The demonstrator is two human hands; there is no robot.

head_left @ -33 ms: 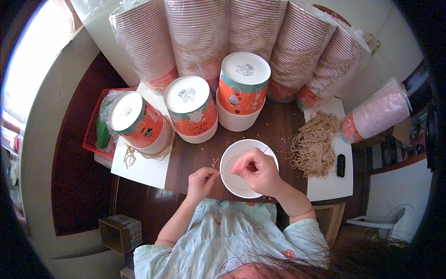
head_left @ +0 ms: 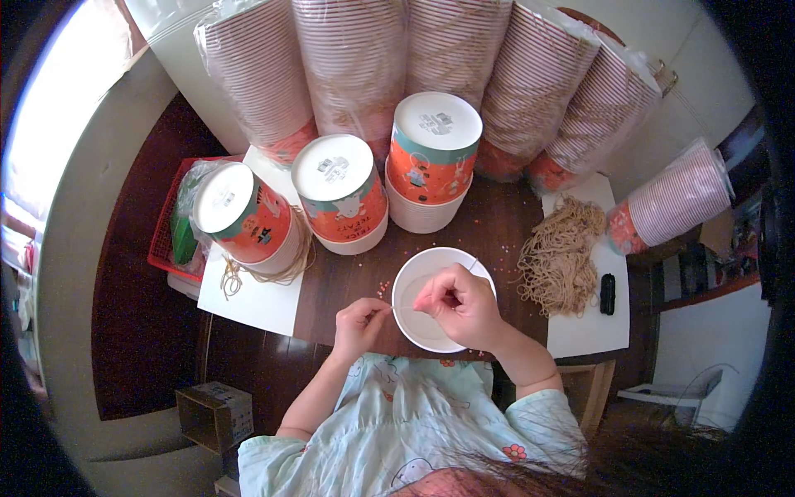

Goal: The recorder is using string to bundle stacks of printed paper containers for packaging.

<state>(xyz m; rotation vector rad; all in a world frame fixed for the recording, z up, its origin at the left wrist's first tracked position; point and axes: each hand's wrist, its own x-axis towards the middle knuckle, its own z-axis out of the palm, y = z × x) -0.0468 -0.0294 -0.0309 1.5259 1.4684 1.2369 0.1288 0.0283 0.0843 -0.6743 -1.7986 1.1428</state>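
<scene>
A white round paper bucket (head_left: pixel 404 331) stands mouth up at the table's front edge. At its left rim my left hand (head_left: pixel 361 325) is closed, thumb and forefinger pinching a thin pale cord (head_left: pixel 399 308). The cord runs across the rim toward my right hand (head_left: pixel 460 305). That hand is over the bucket's mouth, its fingers pinched together at the cord's other visible part. A short bit of cord or thread shows at the bucket's upper right rim. My right hand hides part of the bucket's inside.
Upside-down orange and white paper buckets (head_left: pixel 339 195) stand behind. Tall plastic-wrapped bucket stacks (head_left: pixel 352 66) line the back. At right, a heap of tan cords (head_left: pixel 563 257) and a black object (head_left: pixel 608 295) lie on white board. A red basket (head_left: pixel 159 240) sits at left.
</scene>
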